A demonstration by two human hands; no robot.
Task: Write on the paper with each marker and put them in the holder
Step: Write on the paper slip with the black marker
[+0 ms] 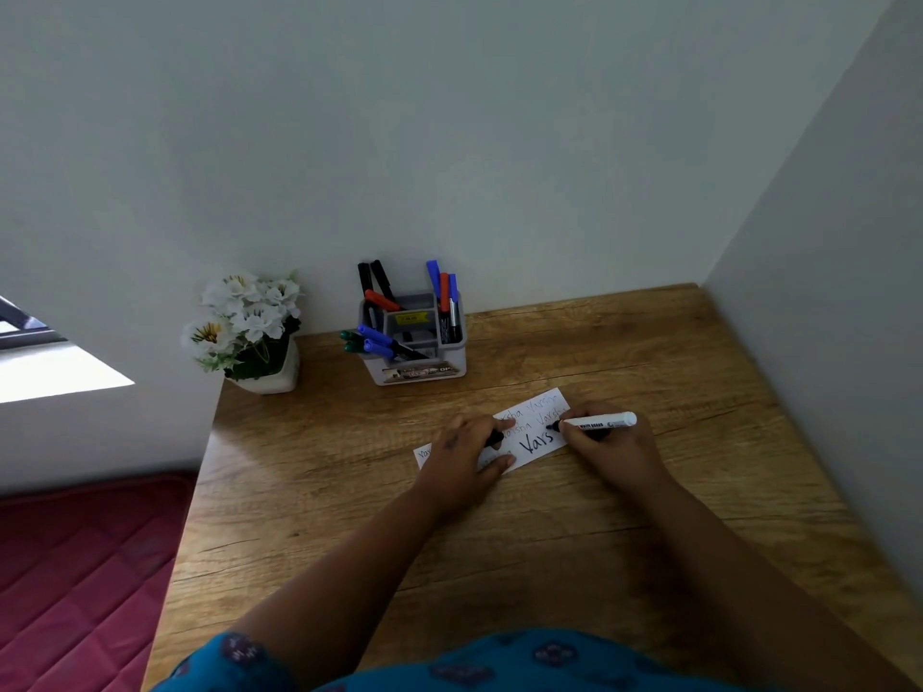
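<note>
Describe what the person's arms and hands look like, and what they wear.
Both forearms are bare from the elbow down, with no sleeves reaching them. The left hand and right hand wear no gloves, and no rings, watch or bracelets show. Near the bottom edge, the teal fabric garment carries a dark purple floral print.
</note>
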